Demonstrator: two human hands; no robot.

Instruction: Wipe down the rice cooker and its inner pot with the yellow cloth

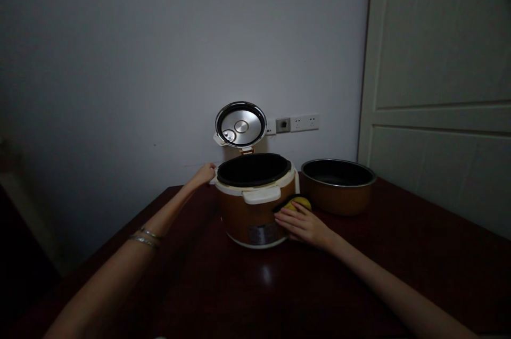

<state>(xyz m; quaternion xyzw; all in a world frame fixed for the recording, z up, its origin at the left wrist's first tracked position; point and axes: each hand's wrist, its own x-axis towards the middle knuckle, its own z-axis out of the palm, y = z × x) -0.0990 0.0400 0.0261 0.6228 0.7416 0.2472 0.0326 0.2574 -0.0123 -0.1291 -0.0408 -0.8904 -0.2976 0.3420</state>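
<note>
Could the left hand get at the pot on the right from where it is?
Probably not directly: the left hand is at the cooker's left side, and the cooker stands between it and the pot. The right hand, with the sponge, is also on that side.

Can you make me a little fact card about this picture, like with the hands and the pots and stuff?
Left hand: the left hand is at the cooker's side, near the rim; its grip is hard to see
Right hand: the right hand holds a yellow sponge against the cooker's body
Cooker: the orange-brown and white cooker stands upright
Lid: the lid is open, its silvery inside showing
Pot: a round pot, dark inside, right of the cooker
Table: a dark reddish table
Wall: sockets behind
</note>
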